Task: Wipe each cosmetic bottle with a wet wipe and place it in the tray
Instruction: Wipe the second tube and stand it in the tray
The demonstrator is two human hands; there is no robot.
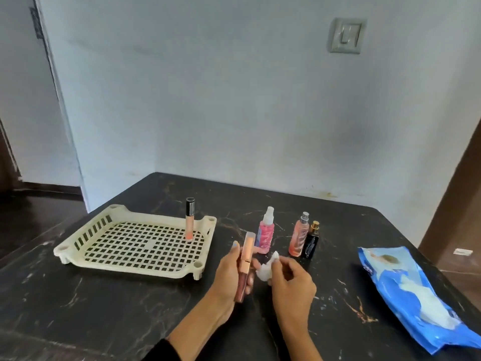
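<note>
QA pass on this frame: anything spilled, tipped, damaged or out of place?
Nothing spilled or tipped. One oddity: the wet wipe pack lies open on the table with a wipe hanging out. The lip gloss tube stands upright in the tray; the three spray bottles stand upright outside it.

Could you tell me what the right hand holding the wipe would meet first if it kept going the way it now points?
Probably the lip gloss tube held in the left hand; the right hand and its wipe point left toward it, though depth is unclear.
</note>
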